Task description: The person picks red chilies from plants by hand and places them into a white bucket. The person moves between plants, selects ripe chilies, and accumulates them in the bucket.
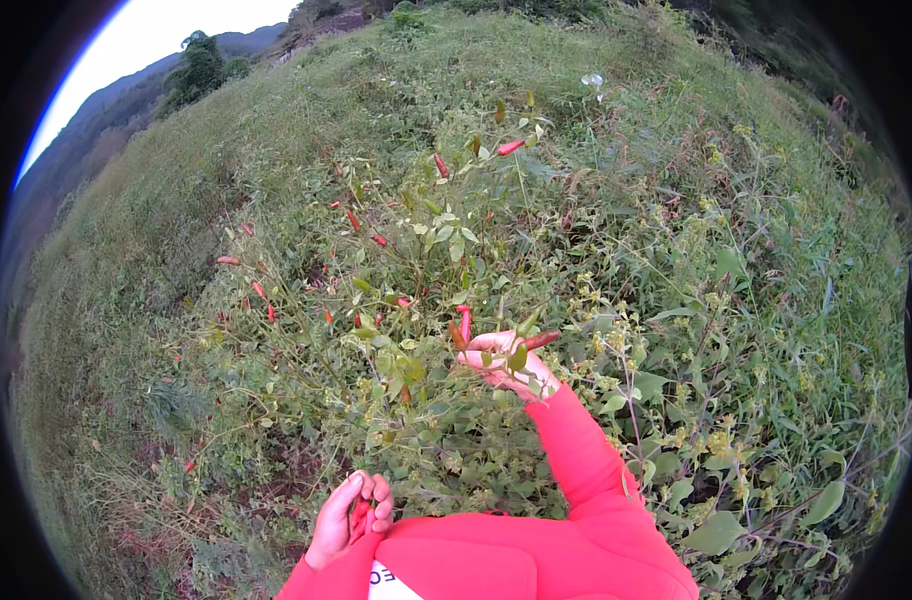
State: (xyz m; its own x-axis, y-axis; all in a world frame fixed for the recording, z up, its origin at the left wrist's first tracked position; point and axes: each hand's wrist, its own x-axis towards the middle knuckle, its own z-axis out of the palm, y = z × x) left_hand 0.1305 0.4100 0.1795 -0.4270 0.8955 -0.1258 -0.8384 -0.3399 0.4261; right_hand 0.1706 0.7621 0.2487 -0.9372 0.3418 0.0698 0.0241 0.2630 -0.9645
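My left hand, low in front of my body, is curled around several red chili peppers. My right hand reaches out into a chili pepper plant. By its fingertips stand an upright bright red chili pepper and a brownish-green chili pepper. A dark red chili pepper and a green chili pepper cross in front of this hand or close beside it. Leaves cover part of the palm, so whether the fingers grip a pepper is unclear.
More red chili peppers hang ahead, such as a bright one and a darker one. Others dot the left side, including a red one. Yellow-flowered weeds crowd the right. Tall grass covers the slope.
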